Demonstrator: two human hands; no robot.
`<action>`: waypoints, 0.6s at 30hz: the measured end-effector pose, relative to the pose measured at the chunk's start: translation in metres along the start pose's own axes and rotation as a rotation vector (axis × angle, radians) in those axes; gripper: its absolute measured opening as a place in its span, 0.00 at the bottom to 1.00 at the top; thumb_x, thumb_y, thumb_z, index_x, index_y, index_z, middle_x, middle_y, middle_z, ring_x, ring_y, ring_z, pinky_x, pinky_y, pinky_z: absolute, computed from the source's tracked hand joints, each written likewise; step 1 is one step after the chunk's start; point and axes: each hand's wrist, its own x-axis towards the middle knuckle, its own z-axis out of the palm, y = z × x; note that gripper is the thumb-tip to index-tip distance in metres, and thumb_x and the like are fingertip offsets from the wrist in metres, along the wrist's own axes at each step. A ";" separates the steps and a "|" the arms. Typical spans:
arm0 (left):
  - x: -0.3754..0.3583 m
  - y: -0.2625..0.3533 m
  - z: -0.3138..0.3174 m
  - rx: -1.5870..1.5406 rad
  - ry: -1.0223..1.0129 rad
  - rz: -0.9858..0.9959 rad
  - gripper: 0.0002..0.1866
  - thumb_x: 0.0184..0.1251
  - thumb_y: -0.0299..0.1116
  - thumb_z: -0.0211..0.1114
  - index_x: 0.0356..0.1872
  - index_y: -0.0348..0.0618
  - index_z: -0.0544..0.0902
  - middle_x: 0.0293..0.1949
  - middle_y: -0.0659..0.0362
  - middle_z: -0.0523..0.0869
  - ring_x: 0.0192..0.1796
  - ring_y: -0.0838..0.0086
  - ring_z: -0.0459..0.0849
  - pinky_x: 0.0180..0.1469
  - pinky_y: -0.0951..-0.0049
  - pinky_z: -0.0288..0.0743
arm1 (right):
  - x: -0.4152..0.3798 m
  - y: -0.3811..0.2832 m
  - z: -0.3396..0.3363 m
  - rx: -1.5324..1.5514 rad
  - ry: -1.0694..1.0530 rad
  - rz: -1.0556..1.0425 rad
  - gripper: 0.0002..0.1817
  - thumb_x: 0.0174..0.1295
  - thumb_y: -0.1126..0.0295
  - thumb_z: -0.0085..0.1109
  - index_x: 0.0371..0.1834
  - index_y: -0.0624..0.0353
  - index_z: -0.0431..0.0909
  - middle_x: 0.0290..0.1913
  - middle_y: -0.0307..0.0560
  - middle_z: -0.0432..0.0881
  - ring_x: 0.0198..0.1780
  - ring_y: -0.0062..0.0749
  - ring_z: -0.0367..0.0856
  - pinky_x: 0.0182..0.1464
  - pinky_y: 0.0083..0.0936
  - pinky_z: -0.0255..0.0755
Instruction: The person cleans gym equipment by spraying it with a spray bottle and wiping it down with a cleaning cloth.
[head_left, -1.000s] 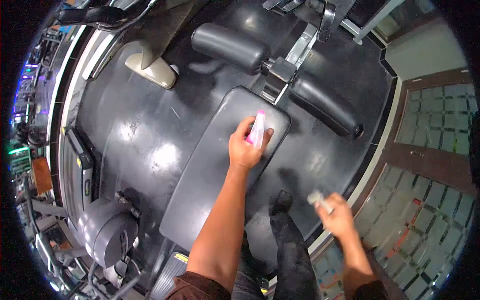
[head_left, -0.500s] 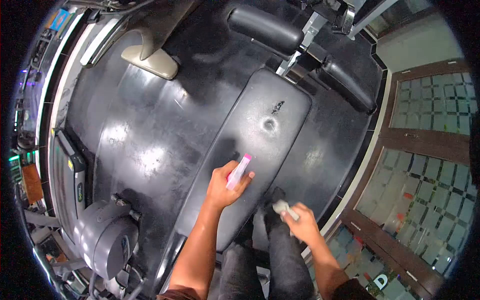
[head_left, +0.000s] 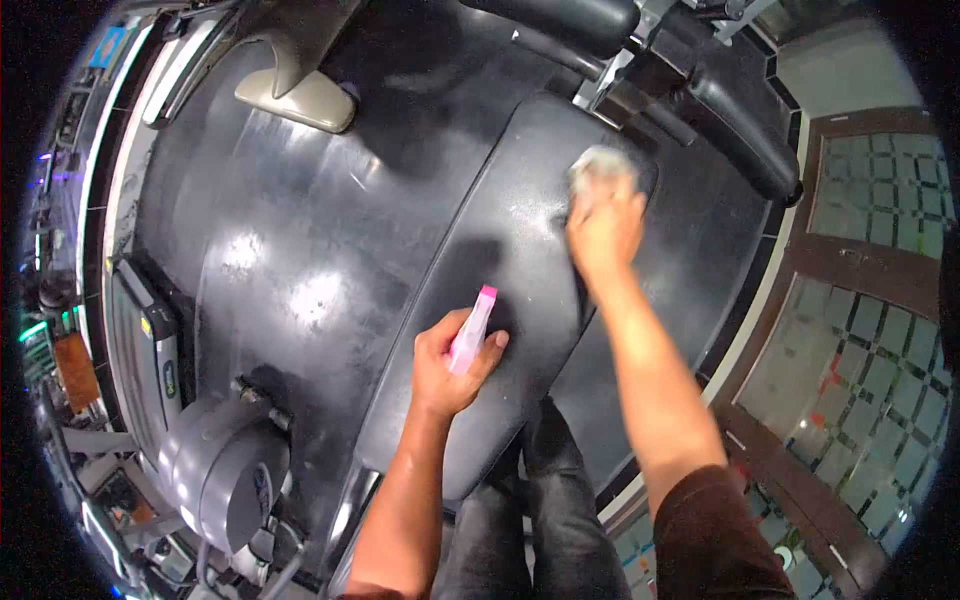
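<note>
My left hand (head_left: 447, 365) is wrapped round a small spray bottle (head_left: 470, 338) with a bright pink top and a pale pink body, held over the near half of a black padded bench (head_left: 530, 290). Toward the bench's far end, my right hand (head_left: 606, 225) presses a crumpled whitish cloth (head_left: 600, 165) on the pad, close to its right edge. Motion blurs the cloth and the fingers. A wet sheen shows on the pad just left of my right hand.
Black padded rollers (head_left: 745, 135) on a metal frame stand beyond the bench. Left lie a beige machine foot (head_left: 300, 100) and a rounded grey machine (head_left: 225, 480). Brown-framed glass doors (head_left: 830, 390) line the right side. My legs (head_left: 560, 500) are at the bench's near end.
My right hand has moved forward from beside my leg onto the far part of the bench with the cloth. The dark wet streak there is no longer visible. My left hand keeps the bottle.
</note>
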 end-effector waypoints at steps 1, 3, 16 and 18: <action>0.002 0.006 0.002 0.009 -0.003 -0.007 0.15 0.58 0.33 0.76 0.41 0.35 0.84 0.26 0.62 0.81 0.29 0.80 0.75 0.34 0.75 0.72 | -0.040 -0.003 0.012 0.057 0.030 -0.198 0.18 0.63 0.65 0.57 0.55 0.56 0.79 0.54 0.59 0.78 0.50 0.57 0.75 0.49 0.47 0.73; 0.007 0.008 0.008 -0.050 -0.009 0.031 0.15 0.58 0.33 0.76 0.42 0.35 0.85 0.28 0.60 0.84 0.30 0.79 0.78 0.36 0.75 0.74 | -0.114 -0.015 -0.021 0.520 -0.331 -0.180 0.20 0.59 0.69 0.60 0.56 0.57 0.76 0.47 0.60 0.77 0.47 0.58 0.75 0.48 0.50 0.71; 0.019 0.012 0.011 0.113 -0.001 -0.085 0.20 0.53 0.36 0.80 0.43 0.36 0.86 0.31 0.54 0.86 0.33 0.74 0.83 0.39 0.73 0.76 | -0.018 0.057 -0.003 0.136 -0.007 -0.175 0.15 0.56 0.69 0.59 0.47 0.57 0.82 0.49 0.59 0.78 0.48 0.58 0.76 0.53 0.48 0.69; 0.020 0.014 0.012 0.119 0.012 -0.074 0.19 0.54 0.36 0.79 0.43 0.36 0.86 0.31 0.54 0.87 0.32 0.75 0.83 0.39 0.73 0.77 | -0.067 0.010 -0.044 -0.165 -0.974 -0.273 0.14 0.50 0.66 0.62 0.40 0.59 0.82 0.44 0.55 0.79 0.44 0.54 0.76 0.46 0.48 0.72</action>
